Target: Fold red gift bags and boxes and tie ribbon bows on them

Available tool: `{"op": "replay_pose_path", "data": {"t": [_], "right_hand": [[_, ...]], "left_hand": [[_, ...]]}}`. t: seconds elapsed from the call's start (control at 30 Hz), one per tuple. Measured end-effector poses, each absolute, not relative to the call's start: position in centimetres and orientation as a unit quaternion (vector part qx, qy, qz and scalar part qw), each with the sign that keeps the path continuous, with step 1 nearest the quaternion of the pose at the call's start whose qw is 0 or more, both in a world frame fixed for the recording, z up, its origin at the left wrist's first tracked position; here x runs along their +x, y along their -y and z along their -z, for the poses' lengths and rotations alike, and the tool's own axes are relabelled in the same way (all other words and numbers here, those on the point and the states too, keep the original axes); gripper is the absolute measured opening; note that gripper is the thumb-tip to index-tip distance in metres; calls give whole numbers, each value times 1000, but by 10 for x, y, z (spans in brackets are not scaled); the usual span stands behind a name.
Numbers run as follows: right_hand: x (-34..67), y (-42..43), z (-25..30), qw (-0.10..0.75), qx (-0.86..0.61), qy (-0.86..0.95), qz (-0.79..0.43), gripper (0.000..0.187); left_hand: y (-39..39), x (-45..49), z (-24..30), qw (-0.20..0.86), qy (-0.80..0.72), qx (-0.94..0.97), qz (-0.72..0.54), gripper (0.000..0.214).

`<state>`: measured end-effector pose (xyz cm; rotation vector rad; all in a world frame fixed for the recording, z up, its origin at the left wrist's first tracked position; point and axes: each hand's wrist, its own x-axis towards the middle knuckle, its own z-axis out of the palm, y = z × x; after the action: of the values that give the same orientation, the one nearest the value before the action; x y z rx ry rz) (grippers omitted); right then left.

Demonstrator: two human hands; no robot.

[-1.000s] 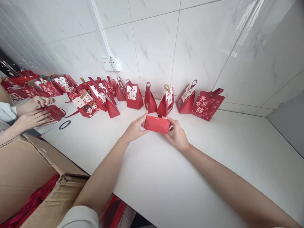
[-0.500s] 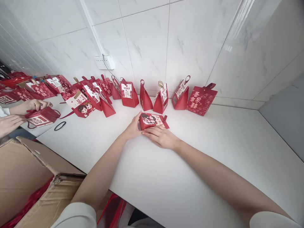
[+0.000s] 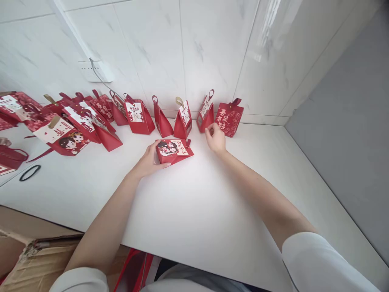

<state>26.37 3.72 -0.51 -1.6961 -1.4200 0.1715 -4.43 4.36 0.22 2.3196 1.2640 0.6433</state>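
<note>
A red gift box (image 3: 174,151) with a couple's picture on its top face lies on its side on the white table. My left hand (image 3: 148,162) grips its left end, thumb along the near side and fingers round the back. Over by the wall, my right hand (image 3: 216,138) has its fingers curled together in front of two standing boxes. One is a red gift box with a loop handle (image 3: 206,113); the other is a flatter red box with white characters (image 3: 230,119). Whatever the right fingertips may pinch is hidden.
Several red gift boxes (image 3: 139,117) stand along the tiled wall. A black ring (image 3: 29,173) lies at the left, near a red ribbon (image 3: 40,155). An open cardboard carton (image 3: 45,263) stands below the table's front edge. A grey panel (image 3: 343,117) bounds the right.
My right hand has left the lying box and moved right and away to the standing boxes. My left hand stays on the lying box. The view has swung right; the co-worker's hands are mostly out of sight.
</note>
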Motion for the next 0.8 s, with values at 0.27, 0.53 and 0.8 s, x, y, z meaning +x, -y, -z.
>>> {"op": "replay_pose_path", "data": {"t": [0.27,0.53,0.8], "right_hand": [[290,-27,24,114,-730,672,34,18],[230,-39,36,36,-792,606,58,24],[220,-38,46,41,-828,555,72,20]], "left_hand": [[-50,-46,-8,136,-443,859,-216,81],[-49,-47,-10,135,-442,854,-240,61],[-48,-47,-9,160,-420,854,-262,57]]}}
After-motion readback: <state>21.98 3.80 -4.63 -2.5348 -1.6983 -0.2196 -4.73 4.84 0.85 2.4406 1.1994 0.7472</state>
